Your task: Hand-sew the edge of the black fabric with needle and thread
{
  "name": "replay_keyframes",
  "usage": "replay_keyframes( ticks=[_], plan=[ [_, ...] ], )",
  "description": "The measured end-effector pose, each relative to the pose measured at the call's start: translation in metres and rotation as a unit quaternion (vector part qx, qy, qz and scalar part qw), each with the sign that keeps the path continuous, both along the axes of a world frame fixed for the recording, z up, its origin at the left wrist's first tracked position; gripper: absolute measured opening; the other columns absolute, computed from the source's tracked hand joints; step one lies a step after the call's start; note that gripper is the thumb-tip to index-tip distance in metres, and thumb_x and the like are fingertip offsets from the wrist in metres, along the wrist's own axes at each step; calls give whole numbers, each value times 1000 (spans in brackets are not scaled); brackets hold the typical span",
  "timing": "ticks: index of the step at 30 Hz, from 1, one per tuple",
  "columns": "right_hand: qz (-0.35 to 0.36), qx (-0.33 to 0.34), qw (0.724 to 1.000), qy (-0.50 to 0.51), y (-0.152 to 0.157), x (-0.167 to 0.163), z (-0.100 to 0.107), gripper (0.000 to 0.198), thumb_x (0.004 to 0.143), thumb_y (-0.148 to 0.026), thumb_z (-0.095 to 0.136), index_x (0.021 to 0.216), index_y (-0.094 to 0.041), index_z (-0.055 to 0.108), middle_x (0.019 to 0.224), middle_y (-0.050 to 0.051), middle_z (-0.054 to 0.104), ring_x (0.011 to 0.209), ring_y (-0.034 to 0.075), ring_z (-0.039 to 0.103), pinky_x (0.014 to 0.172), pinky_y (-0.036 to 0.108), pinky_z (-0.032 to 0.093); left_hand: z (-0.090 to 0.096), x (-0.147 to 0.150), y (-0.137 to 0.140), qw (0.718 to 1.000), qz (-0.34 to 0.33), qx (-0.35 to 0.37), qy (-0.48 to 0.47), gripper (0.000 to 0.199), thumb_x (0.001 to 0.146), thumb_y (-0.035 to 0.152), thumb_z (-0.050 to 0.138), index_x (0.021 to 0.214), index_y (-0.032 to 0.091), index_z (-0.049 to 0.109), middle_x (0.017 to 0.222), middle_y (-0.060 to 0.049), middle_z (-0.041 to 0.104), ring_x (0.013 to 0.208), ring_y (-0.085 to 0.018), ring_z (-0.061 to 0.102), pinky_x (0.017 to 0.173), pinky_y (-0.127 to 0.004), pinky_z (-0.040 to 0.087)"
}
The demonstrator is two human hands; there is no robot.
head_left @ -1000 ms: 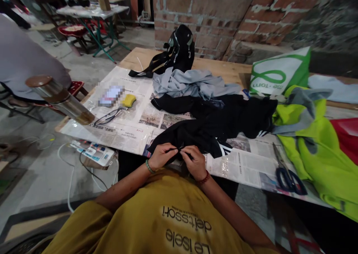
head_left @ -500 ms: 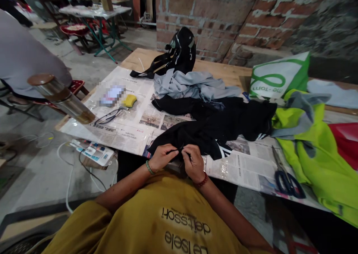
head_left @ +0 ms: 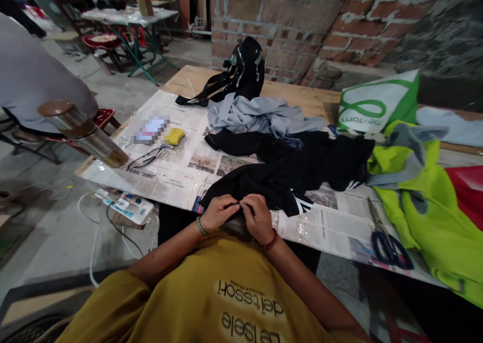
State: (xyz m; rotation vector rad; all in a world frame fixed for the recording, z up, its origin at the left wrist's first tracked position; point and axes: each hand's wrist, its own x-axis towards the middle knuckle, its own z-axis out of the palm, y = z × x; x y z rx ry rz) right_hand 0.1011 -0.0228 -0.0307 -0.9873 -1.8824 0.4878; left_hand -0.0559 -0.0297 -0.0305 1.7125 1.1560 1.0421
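A black garment (head_left: 324, 154) with white stripes lies spread over the newspaper, its near part reaching the table's front edge. There my left hand (head_left: 220, 213) pinches a fold of the black cloth between thumb and fingers. Close beside it, my right hand (head_left: 258, 218) is closed, thumb and forefinger pressed together at the same fold. Whatever is in the right fingertips is too small to make out. The two hands' fingertips nearly meet. Dark-handled scissors (head_left: 390, 247) lie to the right of the garment.
Behind the garment are crumpled grey cloth (head_left: 260, 112) and a black bag (head_left: 249, 69). A metal-and-glass flask (head_left: 85, 134), glasses (head_left: 147, 157) and a yellow pad (head_left: 175, 136) occupy the left. Fluorescent yellow clothing (head_left: 426, 197) and a green-white bag (head_left: 377, 104) are right. A person (head_left: 37, 71) sits left.
My right hand has moved slightly left and turned, its fingertips coming closer to my left thumb. My left hand keeps its pinch on the black cloth.
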Motion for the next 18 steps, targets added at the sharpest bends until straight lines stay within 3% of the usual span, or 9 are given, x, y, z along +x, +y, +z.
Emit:
replay_keyframes(
  ticks=[4,6,10,14,18],
  plan=[
    [-42,-126,987,89,4,-2,4,7,85,-23,49,81,-20,54,72,0,58,65,12,54,62,26,45,1,-1,1,1000,-4,0,8,26,84,33,52,72,14,63,64,0,52,61,-10,47,59,-22,37],
    [-48,-147,981,114,4,-3,9,8,85,-24,49,81,-20,53,70,-1,58,63,11,54,60,24,44,2,-1,1,1000,0,-5,5,27,84,35,52,70,14,63,63,0,50,60,-9,46,58,-22,36],
    [-45,-97,988,111,1,-7,10,5,85,-21,48,82,-21,52,73,0,57,67,12,54,63,26,45,1,-2,2,1000,11,-25,-11,28,83,36,52,69,13,61,62,1,49,59,-9,44,56,-21,35],
    [-18,-29,998,43,1,-7,3,7,84,-18,47,80,-21,51,74,2,55,71,15,53,66,29,45,1,-1,1,999,14,-26,-24,27,83,34,52,69,13,61,63,1,48,60,-9,44,57,-22,35],
    [-17,-18,999,41,4,-7,11,7,84,-17,46,82,-21,51,74,2,54,70,14,53,66,29,44,1,-1,2,1000,14,-25,-11,28,83,34,52,66,14,60,61,1,46,59,-9,43,56,-22,34]
  ],
)
